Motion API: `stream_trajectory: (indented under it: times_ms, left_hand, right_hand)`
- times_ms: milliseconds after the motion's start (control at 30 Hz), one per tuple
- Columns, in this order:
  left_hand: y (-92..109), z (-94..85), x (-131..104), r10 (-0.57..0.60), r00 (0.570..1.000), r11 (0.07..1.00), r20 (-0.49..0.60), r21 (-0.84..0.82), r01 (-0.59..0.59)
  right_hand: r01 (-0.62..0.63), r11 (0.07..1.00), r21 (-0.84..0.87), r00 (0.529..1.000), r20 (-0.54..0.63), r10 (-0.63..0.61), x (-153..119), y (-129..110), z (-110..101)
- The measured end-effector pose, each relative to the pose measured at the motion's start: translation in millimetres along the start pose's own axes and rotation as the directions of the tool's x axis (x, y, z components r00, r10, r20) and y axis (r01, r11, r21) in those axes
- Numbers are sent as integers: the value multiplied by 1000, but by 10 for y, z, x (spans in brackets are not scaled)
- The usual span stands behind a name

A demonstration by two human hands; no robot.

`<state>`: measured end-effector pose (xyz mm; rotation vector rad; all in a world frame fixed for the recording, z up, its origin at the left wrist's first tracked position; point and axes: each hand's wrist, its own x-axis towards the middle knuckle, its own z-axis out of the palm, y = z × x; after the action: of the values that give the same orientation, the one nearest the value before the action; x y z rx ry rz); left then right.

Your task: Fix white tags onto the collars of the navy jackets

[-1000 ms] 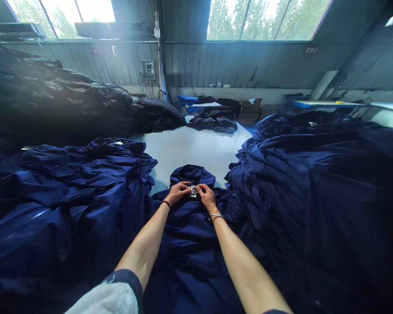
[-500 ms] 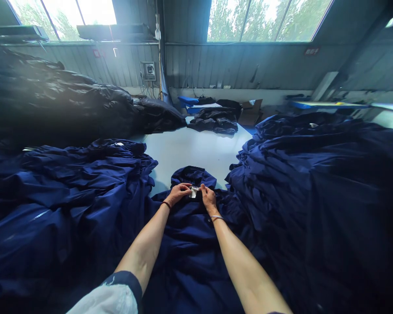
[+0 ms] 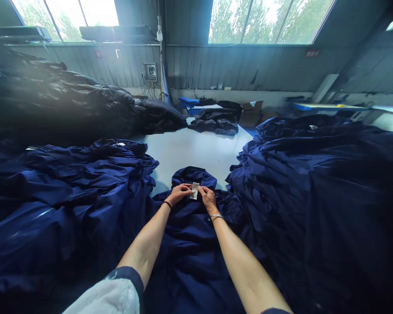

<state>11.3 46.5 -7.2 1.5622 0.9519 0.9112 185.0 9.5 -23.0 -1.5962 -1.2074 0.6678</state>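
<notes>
A navy hooded jacket [image 3: 183, 244] lies spread before me, its hood [image 3: 194, 174] pointing away. At its neck a small white label [image 3: 194, 191] stands up between my two hands. My left hand [image 3: 180, 194] pinches the label's left side between thumb and fingertips. From the other side my right hand [image 3: 207, 197] has its thumb and forefinger closed at the label's right edge. The print on the label is too small to read.
Heaps of navy garments rise on the left [image 3: 85, 187] and on the right [image 3: 298, 174]. A large dark pile [image 3: 68, 104] stands behind the left heap. Folded black garments [image 3: 214, 121] lie at the far end of the pale table [image 3: 199, 148].
The label's upper part has come up and now shows taller between my fingers. My right fingertips have shifted slightly left; the jacket lies as before.
</notes>
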Motion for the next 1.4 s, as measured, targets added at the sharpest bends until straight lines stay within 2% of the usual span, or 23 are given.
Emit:
stream_trajectory:
  times_ms: [100, 300, 600, 1000, 1267, 1400]
  left_hand:
    - [3, -4, 8, -3, 1000, 1000, 3, 13, 3]
    - [0, 3, 9, 6, 1000, 997, -12, -76, -7]
    - [-21, 2, 29, -1, 1000, 992, -2, -127, 0]
    - [-27, 7, 12, 30, 1000, 997, -7, -76, -30]
    - [-128, 8, 47, 77, 997, 997, -14, -4, -77]
    - [-191, 4, 72, 107, 994, 994, -6, -32, -107]
  right_hand:
    - [3, 1000, 7, 1000, -3, -3, 0, 4, -9]
    - [32, 999, 10, 999, 35, -33, -15, 10, -42]
    - [60, 998, -23, 998, 21, -59, 14, 62, -14]
    - [49, 997, -55, 999, -3, -49, 11, 58, -7]
    - [3, 999, -33, 1000, -12, -4, -5, 15, -15]
    - [37, 999, -1, 998, 51, -37, -27, -22, -69]
